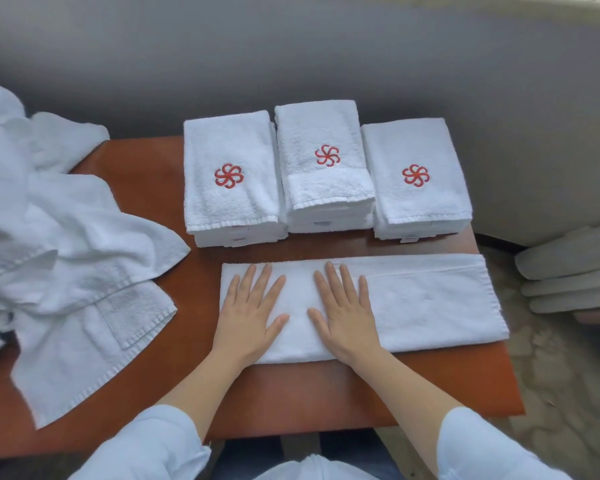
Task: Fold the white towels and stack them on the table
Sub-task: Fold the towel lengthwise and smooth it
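Observation:
A white towel [430, 303], folded into a long strip, lies across the front of the brown table [146, 188]. My left hand [250, 313] presses flat on its left end with fingers spread. My right hand [343, 313] lies flat beside it, near the strip's middle. Behind the strip stand three stacks of folded white towels with red pinwheel logos: a left stack [229, 178], a middle stack [323, 164] and a right stack [416, 181]. A heap of unfolded white towels [59, 244] covers the table's left side.
A grey upholstered surface [291, 64] runs behind the table. At the right edge sit grey folded items [572, 271] beyond the table, over a patterned floor [561, 375]. The table's front edge is close to my body.

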Available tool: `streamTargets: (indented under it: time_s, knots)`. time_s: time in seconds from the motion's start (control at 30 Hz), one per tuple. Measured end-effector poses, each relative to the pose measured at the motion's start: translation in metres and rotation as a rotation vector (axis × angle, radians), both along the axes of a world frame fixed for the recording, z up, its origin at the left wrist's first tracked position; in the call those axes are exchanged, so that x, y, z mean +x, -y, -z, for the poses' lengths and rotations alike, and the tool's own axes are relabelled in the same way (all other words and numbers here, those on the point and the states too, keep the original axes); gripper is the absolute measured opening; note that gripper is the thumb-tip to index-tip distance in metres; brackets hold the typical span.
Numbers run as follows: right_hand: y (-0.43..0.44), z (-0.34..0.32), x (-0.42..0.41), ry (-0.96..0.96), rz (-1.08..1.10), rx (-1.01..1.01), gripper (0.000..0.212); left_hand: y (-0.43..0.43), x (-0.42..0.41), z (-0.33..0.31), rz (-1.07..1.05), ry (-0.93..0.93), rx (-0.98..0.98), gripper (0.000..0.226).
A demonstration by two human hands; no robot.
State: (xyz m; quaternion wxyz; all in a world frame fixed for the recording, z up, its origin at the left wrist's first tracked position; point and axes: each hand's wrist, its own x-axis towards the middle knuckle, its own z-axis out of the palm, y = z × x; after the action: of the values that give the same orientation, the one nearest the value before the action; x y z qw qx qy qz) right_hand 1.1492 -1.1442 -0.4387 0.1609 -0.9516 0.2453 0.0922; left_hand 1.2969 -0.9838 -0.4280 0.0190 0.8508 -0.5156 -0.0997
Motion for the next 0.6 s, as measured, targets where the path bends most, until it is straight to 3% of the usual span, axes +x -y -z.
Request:
streamTargets:
  time_s: [0.23, 0.37, 0.47, 0.6]
  knots:
    - [-0.026, -0.003, 0.017, -0.019, -0.055, 0.061, 0.067, -0.03, 0.006, -0.01, -0.105, -0.022, 0.06, 0.066]
    - [-0.004, -0.017, 0.001, 0.009, -0.055, 0.131, 0.064, -0.003, -0.003, -0.024, -0.243, -0.129, -0.02, 0.055]
    - [0.02, -0.027, -0.032, -0.026, 0.122, 0.12, 0.063, 0.03, -0.011, -0.032, -0.13, -0.208, -0.089, 0.042]
    - [0.053, -0.034, -0.084, -0.103, 0.27, 0.085, 0.063, 0.093, -0.032, -0.04, 0.064, -0.334, -0.049, 0.043]
